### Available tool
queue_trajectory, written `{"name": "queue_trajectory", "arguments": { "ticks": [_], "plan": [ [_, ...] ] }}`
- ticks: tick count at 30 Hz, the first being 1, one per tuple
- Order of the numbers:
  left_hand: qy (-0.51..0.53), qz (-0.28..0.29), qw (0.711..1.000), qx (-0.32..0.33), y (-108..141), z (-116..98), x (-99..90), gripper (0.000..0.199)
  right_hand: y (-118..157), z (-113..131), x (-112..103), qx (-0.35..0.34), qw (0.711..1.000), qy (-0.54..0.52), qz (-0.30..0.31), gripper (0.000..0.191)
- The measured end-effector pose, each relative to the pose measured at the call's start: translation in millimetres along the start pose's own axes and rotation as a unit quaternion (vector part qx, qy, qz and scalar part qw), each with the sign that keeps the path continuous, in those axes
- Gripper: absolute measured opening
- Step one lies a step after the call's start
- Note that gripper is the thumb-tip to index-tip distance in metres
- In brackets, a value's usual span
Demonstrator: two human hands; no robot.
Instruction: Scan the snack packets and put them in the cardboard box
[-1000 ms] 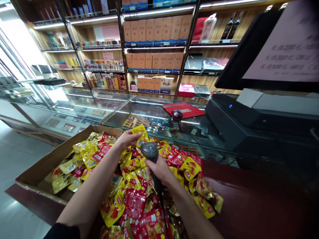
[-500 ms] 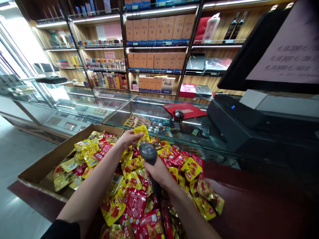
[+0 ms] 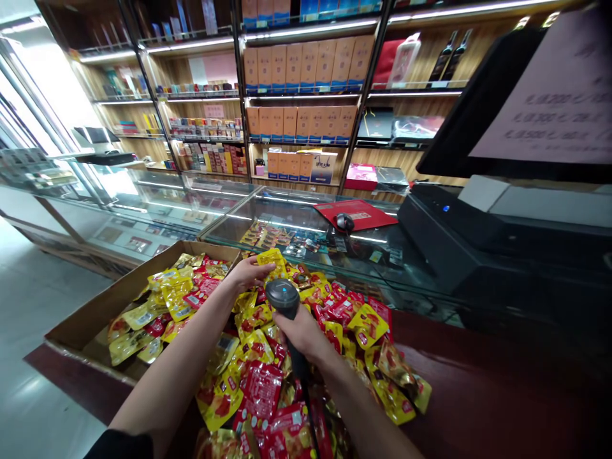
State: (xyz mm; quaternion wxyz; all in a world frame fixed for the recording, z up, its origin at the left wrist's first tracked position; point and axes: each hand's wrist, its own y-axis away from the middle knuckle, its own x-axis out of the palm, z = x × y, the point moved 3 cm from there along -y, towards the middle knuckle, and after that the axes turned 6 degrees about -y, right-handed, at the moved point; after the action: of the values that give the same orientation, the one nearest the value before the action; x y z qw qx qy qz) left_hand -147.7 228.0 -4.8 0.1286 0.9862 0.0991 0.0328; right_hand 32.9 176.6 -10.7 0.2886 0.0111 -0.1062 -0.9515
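My left hand (image 3: pixel 250 273) grips a small yellow snack packet (image 3: pixel 273 260) between thumb and fingers, above the heap. Wrapped round the handle of a black barcode scanner (image 3: pixel 283 296) is my right hand (image 3: pixel 302 331). The scanner's head points at the yellow packet from close by, and a small blue light glows on top. Its cable runs down towards me. Beneath both hands lies a loose pile of red and yellow snack packets (image 3: pixel 259 390). More yellow and red packets (image 3: pixel 174 293) lie in the open cardboard box (image 3: pixel 90 319) on the left.
A glass display counter (image 3: pixel 229 220) runs behind the pile, with a computer mouse (image 3: pixel 344 222) on a red mat (image 3: pixel 370 214). A dark checkout terminal (image 3: pixel 459 242) with a screen stands at the right. Shelves of boxes (image 3: pixel 310 67) line the back wall. The tabletop (image 3: pixel 473 376) is dark red.
The view has shifted slightly, so the scene sits a little lower and to the right. Both hands keep their holds, with the scanner and the yellow packet almost unmoved relative to each other.
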Motion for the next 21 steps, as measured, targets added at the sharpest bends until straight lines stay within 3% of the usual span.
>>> {"name": "queue_trajectory", "arguments": {
  "ticks": [15,17,21],
  "plan": [
    [-0.007,-0.004,1.000,-0.019,1,-4,0.0,0.056,-1,-3,0,0.016,1.000,-0.014,0.012,0.011],
    [-0.008,-0.008,1.000,-0.021,4,-5,0.1,0.054,-2,-3,-2,-0.003,1.000,-0.021,-0.006,0.014],
    [-0.011,-0.016,0.999,-0.025,14,-6,-2.3,0.053,-2,8,-14,-0.097,0.991,-0.043,-0.080,0.038]
  ]
}}
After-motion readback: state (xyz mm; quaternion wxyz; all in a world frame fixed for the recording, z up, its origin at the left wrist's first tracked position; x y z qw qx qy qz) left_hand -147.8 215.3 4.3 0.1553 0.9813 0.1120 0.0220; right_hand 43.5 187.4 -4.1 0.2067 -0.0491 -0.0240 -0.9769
